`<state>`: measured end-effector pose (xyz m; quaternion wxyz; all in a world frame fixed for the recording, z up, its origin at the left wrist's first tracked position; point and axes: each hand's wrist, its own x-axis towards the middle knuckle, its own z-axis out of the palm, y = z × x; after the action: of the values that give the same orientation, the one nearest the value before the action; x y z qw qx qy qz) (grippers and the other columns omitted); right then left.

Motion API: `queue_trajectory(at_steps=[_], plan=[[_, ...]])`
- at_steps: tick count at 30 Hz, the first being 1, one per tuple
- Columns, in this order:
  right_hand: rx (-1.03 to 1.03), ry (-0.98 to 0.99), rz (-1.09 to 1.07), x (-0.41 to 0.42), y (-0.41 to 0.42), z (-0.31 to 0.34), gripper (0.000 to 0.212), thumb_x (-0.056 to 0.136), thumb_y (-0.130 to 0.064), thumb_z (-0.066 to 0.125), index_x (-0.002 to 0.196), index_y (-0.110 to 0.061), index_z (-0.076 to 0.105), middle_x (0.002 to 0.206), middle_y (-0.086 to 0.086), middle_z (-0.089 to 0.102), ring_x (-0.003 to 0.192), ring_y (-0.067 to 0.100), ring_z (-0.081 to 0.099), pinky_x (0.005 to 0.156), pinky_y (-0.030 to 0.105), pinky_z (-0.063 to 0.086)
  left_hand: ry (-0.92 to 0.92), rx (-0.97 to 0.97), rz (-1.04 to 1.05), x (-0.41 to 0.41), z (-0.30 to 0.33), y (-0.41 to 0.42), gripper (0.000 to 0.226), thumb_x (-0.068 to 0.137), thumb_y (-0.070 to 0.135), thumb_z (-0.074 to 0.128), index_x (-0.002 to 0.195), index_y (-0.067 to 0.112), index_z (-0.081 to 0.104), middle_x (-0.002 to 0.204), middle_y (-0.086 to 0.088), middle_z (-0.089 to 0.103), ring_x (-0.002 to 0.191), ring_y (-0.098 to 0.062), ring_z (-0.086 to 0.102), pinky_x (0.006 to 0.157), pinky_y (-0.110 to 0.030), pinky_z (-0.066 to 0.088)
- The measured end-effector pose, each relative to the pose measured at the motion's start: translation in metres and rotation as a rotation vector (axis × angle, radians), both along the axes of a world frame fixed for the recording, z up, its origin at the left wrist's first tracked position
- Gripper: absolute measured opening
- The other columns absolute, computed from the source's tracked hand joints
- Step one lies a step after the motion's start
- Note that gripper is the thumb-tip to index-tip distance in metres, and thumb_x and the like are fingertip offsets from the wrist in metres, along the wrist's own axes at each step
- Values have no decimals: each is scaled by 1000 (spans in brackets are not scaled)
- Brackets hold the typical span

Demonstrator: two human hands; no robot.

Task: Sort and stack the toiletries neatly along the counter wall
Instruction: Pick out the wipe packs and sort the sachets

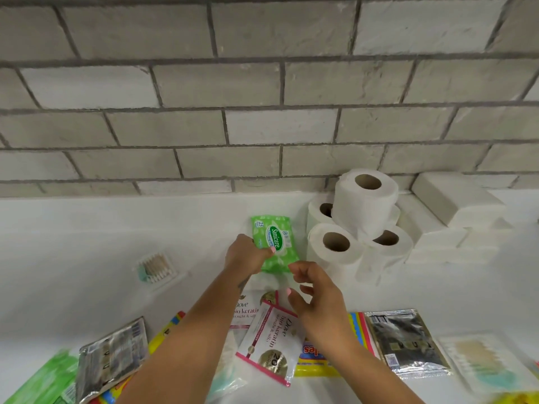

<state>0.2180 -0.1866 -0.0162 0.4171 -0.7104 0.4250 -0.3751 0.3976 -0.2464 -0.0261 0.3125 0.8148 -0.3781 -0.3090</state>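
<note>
Fingers (269, 249) of left hand (245, 255) pinch green wipes pack (275, 243); right hand (318, 290), at 5 o'clock, fingers loosely spread, empty.

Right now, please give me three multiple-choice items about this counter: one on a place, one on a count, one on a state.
1. Where does the green wipes pack lie?
A. left of the toilet rolls
B. on top of the rolls
C. right of the napkin stacks

2. How many toilet rolls show?
A. two
B. four
C. six

3. What does the left hand do?
A. rests flat on the counter
B. holds the wipes pack
C. holds a roll

Key: 1 A, the pack lies beside the rolls, near the wall. 2 B, three below and one on top. 3 B, its fingers close on the pack's edge, while the right hand hovers open.
</note>
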Motion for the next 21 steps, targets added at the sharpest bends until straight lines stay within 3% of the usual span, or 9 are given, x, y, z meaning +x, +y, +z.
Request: queue_trajectory(at_steps=[3,5,9,14,18,21], plan=[[18,9,7,1,0,-2,40,84,-7,64,101,-40,50,105,-18,58,105,-7,50,87,12,44,-138,42,1,-1,1,5,60,79,43,68,123,7,48,117,-11,56,106,-29,58,83,-36,49],[27,14,9,1,1,-2,37,84,-7,64,103,-37,51,105,-18,58,105,-8,49,87,11,43,-183,53,-32,-1,1,7,57,81,45,64,124,10,49,118,-11,55,104,-28,58,86,-37,49],[11,15,-5,-3,5,1,37,84,-8,64,103,-37,51,104,-19,58,103,-9,50,86,10,43,-181,48,-56,-4,1,8,49,83,43,63,118,11,54,109,-9,61,95,-25,60,76,-33,48],[1,-15,-43,-14,12,6,34,82,-9,65,102,-35,53,101,-16,60,99,-2,55,86,16,45,-269,42,26,-17,6,13,66,83,41,64,135,8,38,132,-14,44,117,-32,49,92,-41,45],[-26,-10,-77,-29,19,10,35,80,-4,63,104,-29,56,102,-13,63,97,2,57,86,17,46,-425,-24,65,-31,16,23,72,84,44,61,139,8,31,137,-14,35,126,-34,37,96,-47,40],[-74,-13,-120,-42,24,16,39,80,-6,64,100,-37,53,98,-18,62,95,-1,58,83,14,46,-428,-137,89,-43,25,33,73,85,44,60,142,10,30,141,-13,31,128,-33,33,98,-47,38]])
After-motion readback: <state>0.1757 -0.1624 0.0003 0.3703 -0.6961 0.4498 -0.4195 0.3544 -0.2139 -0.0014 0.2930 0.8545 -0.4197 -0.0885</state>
